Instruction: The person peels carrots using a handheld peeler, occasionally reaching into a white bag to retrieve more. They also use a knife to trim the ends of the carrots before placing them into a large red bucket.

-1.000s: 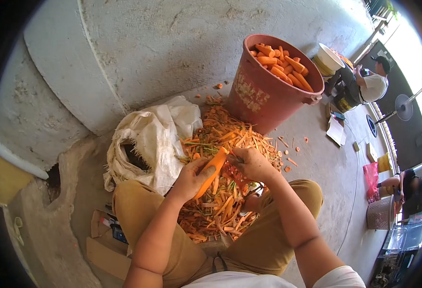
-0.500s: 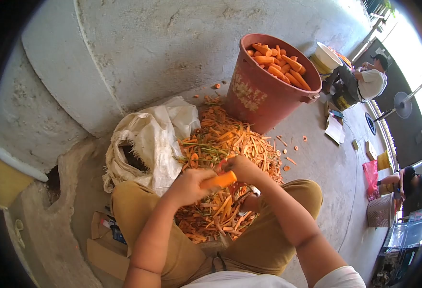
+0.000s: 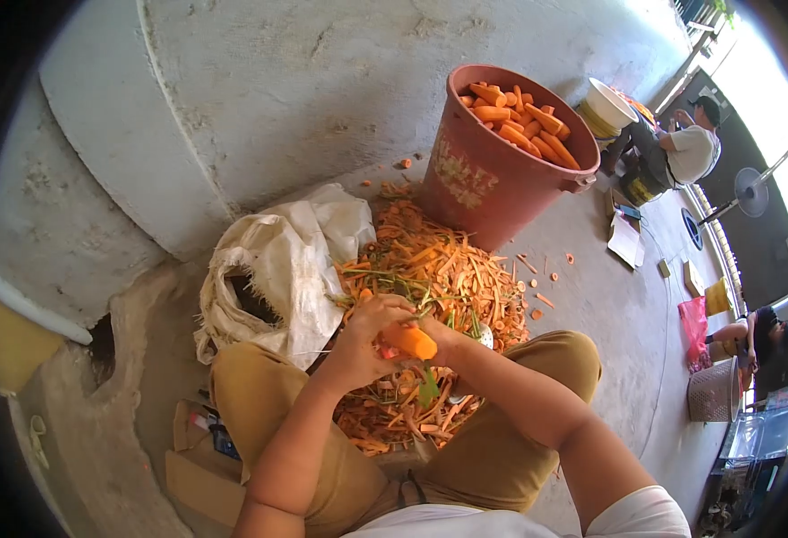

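Observation:
My left hand (image 3: 365,339) is wrapped round an orange carrot (image 3: 411,342), its thick end pointing toward me. Close against it, my right hand (image 3: 443,343) has its fingers curled and mostly hidden behind the carrot. A small red tool (image 3: 389,353) shows just under the carrot between the hands; its kind is not clear. A green leaf (image 3: 428,388) hangs below the carrot. Beneath both hands, between my knees, lies a heap of carrot peelings (image 3: 448,269) mixed with green stalks.
A red bucket (image 3: 493,175) full of carrots stands beyond the heap. Left of it lies a white woven sack (image 3: 300,242). Cardboard (image 3: 201,484) lies by my left knee. Farther right are a seated person (image 3: 692,148), a fan (image 3: 751,193), another person (image 3: 757,336) and a basket (image 3: 713,392).
Both hands have come together and slightly lower. The carrot has turned from pointing right to pointing toward me. A green leaf now shows below it.

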The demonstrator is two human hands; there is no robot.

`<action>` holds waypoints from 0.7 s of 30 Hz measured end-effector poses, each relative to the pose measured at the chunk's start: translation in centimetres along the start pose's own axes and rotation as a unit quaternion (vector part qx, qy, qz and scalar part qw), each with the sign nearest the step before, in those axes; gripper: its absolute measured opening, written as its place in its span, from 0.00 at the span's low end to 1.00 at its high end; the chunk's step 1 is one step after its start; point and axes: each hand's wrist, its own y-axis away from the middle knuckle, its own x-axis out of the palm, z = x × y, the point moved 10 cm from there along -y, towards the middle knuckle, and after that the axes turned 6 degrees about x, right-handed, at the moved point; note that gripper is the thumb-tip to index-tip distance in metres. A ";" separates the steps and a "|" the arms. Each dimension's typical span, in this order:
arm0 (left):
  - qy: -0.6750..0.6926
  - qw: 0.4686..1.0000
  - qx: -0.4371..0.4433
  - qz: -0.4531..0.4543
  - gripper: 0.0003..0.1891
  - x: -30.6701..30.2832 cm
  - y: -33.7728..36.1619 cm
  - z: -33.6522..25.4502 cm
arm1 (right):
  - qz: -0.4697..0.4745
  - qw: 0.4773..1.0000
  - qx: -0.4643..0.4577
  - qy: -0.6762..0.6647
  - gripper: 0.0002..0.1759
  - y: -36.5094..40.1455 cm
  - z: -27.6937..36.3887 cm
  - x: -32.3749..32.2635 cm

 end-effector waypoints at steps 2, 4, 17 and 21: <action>0.142 0.985 -0.077 -0.066 0.27 -0.9 0.6 1.5 | -0.098 0.981 0.135 -0.094 0.09 3.0 2.1 1.4; 0.187 0.968 -0.123 -0.116 0.29 -1.6 1.2 2.6 | -0.115 0.988 0.081 -0.069 0.10 2.9 3.7 0.5; 0.039 0.978 -0.148 -0.141 0.26 -4.2 1.8 3.7 | -0.191 0.979 -0.040 -0.066 0.11 5.0 8.7 -1.9; 0.000 0.980 -0.196 -0.040 0.23 -2.1 2.3 5.2 | -0.262 0.962 -0.055 -0.049 0.13 4.7 7.8 -3.9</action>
